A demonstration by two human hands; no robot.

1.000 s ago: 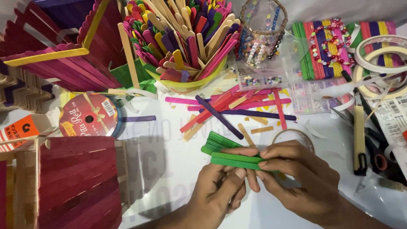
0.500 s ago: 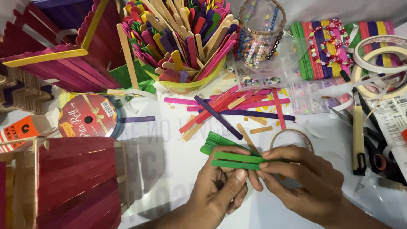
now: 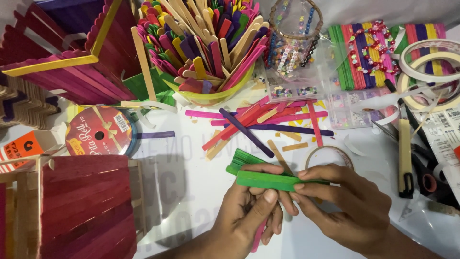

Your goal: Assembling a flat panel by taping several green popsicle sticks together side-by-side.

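- The left hand (image 3: 249, 211) and right hand (image 3: 350, 206) meet low on the white worktop (image 3: 191, 192), both pinching a stack of green craft sticks (image 3: 268, 180) held flat between them; the left thumb presses on the stack's near edge, and the right hand's grip closes on its right end.
- More green sticks (image 3: 242, 158) fan out just behind the held stack, at its left end.
- Just beyond the hands lies a loose scatter of pink, purple and plain sticks (image 3: 261, 122), with a roll of tape (image 3: 330, 156) touching the right hand's far side.
- A yellow-green bowl (image 3: 211, 98) crammed with mixed coloured sticks stands behind the scatter.
- To the left, a ribbon spool (image 3: 100, 130) lies flat, and a dark red stick-built box (image 3: 84, 206) stands near the left forearm.
- To the right, a craft knife (image 3: 405, 158) and tape rings (image 3: 431, 62) lie well apart from the hands.
- A clear jar of beads (image 3: 292, 38) and rows of sorted sticks (image 3: 364, 52) sit at the far edge.
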